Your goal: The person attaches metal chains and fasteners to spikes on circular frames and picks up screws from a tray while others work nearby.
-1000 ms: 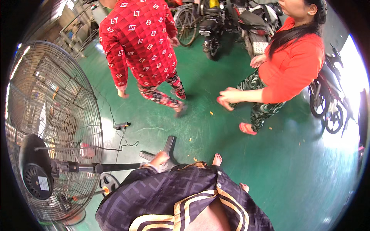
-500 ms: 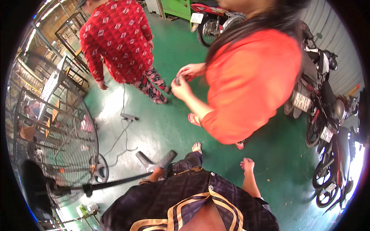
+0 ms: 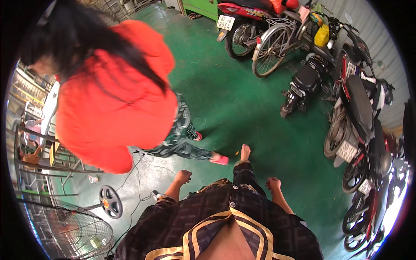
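Note:
My left hand (image 3: 183, 177) hangs in front of my body at the left, its fingers curled and nothing visible in them. At the right, my right hand (image 3: 273, 183) hangs over the green floor (image 3: 242, 99), its fingers loosely curled and holding nothing I can see. Neither hand touches anything. A person in an orange-red top (image 3: 117, 108) and patterned trousers is close ahead on the left, nearest to my left hand. That person's hands are hidden. One of my bare feet (image 3: 245, 152) shows ahead of my dark trousers.
A wire-caged fan (image 3: 82, 232) stands at the lower left near a round black base (image 3: 111, 202). Dark cables (image 3: 138, 197) lie on the floor beside it. Motorbikes (image 3: 362, 104) line the right side; a bicycle (image 3: 277, 47) and a red motorbike (image 3: 242, 30) stand farther ahead.
The person in orange-red has crossed from right to left. The person in the red patterned top is no longer visible. The fan has shifted to the lower left; my left hand is farther from it.

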The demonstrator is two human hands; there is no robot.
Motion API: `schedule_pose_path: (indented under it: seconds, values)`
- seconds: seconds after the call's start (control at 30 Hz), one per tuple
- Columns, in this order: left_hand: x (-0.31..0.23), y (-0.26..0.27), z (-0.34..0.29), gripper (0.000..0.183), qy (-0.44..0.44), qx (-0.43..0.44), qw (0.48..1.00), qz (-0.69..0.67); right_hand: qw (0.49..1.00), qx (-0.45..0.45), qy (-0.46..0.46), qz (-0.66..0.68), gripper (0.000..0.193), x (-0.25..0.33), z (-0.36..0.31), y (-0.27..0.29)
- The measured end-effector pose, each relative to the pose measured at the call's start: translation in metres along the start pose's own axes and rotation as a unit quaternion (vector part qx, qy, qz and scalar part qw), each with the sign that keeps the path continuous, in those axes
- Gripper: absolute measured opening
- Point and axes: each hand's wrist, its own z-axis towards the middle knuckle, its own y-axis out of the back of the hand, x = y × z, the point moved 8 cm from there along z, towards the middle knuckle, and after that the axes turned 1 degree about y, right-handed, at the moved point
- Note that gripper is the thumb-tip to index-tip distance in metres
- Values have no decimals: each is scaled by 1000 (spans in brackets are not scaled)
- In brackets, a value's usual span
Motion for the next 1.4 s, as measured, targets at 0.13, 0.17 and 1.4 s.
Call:
schedule_pose_path:
  seconds: [0.13, 0.17, 1.4]
  values:
    - [4, -113, 5, 32, 91, -3, 995, -42, 909, 20, 224, -350, 26, -4, 134, 69]
    - [7, -114, -1, 32, 128, -5, 990, -58, 908, 44, 213, -359, 27, 29, 142, 58]
    - [-276, 381, 464, 40, 212, -277, 929, -123, 929, 237, 34, -282, 30, 795, 437, -613]
